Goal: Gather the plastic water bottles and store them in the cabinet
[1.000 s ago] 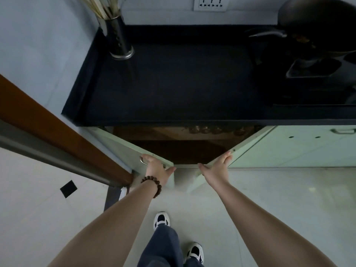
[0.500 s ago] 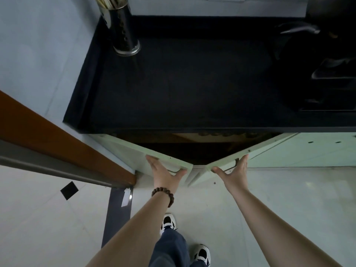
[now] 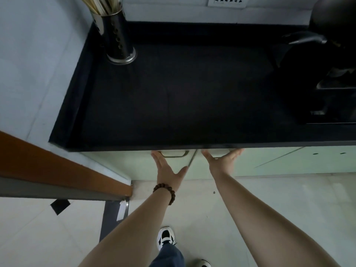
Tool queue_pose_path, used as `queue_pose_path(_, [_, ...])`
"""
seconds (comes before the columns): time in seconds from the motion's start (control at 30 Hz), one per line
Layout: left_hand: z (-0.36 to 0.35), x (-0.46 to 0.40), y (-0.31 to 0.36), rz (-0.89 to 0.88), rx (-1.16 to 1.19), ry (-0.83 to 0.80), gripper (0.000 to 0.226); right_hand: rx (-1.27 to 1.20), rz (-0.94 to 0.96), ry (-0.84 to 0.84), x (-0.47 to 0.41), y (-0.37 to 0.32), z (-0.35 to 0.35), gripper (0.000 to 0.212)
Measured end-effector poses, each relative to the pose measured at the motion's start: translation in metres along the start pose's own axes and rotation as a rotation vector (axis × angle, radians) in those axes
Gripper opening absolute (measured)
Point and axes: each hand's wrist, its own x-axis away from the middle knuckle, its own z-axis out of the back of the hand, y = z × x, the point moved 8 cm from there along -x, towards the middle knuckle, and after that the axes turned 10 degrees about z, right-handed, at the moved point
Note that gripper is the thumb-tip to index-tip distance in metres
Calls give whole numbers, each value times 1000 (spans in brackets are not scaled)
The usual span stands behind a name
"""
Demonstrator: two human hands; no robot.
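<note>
Head cam: kitchen, black counter point(image 3: 173, 97) w/ utensil holder point(image 3: 118, 41) back left, pale green cabinet point(image 3: 134, 162) below. Left hand point(image 3: 167, 168) and right hand point(image 3: 221, 160) both spread flat vs the two doors, holding nothing; doors look shut or nearly. Bottles not visible, presumably inside. To finish well: press evenly near the centre seam, keep fingers off the gap, check both doors sit flush.

Two hands point(image 3: 169, 170), two cabinet doors point(image 3: 134, 162), one holder point(image 3: 117, 39).
</note>
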Motion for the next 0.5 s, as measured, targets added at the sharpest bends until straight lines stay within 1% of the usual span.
queue_pose_path(0.13, [3,2,-5,-23,-28,10,117,-14,-17,22,-4,-3,-1,129])
queue_pose_path(0.23, [5,8,-6,-67,-146,-3,114,27,-3,8,4,0,9,124])
queue_pose_path(0.37, [-14,31,-6,-69,-379,-114,101,35,-31,-1,23,8,36,110])
queue_pose_path(0.5, [-44,64,13,-179,-537,-226,82,78,-90,39,52,26,89,96])
